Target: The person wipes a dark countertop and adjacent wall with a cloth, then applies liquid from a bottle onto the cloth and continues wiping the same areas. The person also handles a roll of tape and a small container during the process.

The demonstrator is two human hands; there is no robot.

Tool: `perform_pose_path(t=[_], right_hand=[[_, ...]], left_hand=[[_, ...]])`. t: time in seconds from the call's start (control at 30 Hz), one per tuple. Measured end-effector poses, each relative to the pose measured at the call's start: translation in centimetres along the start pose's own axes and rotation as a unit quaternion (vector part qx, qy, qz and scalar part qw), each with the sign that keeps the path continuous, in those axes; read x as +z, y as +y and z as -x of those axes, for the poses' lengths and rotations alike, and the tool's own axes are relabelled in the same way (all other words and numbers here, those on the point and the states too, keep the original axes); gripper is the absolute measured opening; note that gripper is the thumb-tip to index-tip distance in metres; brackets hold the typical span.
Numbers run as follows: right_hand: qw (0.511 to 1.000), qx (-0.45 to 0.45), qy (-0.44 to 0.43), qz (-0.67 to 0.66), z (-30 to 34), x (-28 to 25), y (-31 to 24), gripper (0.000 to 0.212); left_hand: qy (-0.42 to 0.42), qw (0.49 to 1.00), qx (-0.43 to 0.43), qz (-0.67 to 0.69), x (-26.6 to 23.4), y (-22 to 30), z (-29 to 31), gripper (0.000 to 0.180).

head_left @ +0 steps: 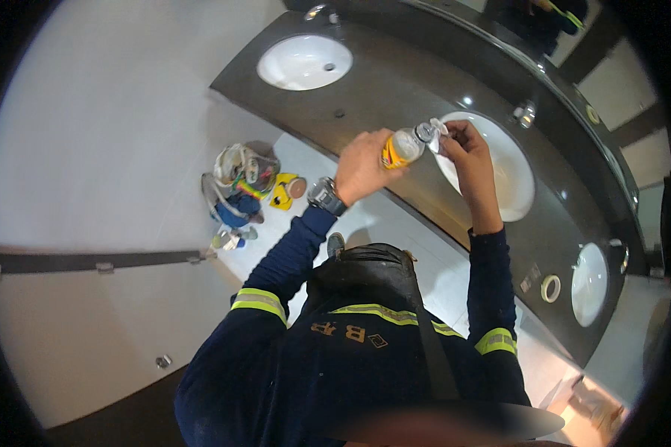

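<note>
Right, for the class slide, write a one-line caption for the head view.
Left hand holds a yellow-labelled bottle; right hand pinches crumpled white material by its mouth, at a dark sink counter.

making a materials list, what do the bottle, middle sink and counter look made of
Bottle: likely clear plastic, being see-through and shiny; glass is possible.
Middle sink: probably glazed ceramic, judging by its smooth white surface.
Counter: perhaps polished stone or laminate; it's dark with bright glints, which doesn't settle which.
</note>
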State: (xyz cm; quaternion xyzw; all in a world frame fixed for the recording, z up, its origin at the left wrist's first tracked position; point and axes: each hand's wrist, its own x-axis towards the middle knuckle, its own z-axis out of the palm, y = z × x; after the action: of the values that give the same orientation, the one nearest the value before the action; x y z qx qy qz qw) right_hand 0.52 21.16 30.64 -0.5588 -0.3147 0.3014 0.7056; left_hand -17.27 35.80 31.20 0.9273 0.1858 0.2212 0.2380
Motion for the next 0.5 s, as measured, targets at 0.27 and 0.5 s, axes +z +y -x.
perform_pose_path(t=[0.27, 0.5], right_hand=[[0.901, 0.138, -0.075, -0.404, -2.4, 17.0, 11.5, 0.022], [0.888, 0.233, -0.098, -0.385, -8.0, 38.5, 21.0, 0.023]], left_hand=[[0.037, 0.978, -0.144, 0.146, -7.8, -12.5, 9.7, 0.06], [0.108, 0.947, -0.27, 0.137, -21.2, -30.2, 19.8, 0.052]])
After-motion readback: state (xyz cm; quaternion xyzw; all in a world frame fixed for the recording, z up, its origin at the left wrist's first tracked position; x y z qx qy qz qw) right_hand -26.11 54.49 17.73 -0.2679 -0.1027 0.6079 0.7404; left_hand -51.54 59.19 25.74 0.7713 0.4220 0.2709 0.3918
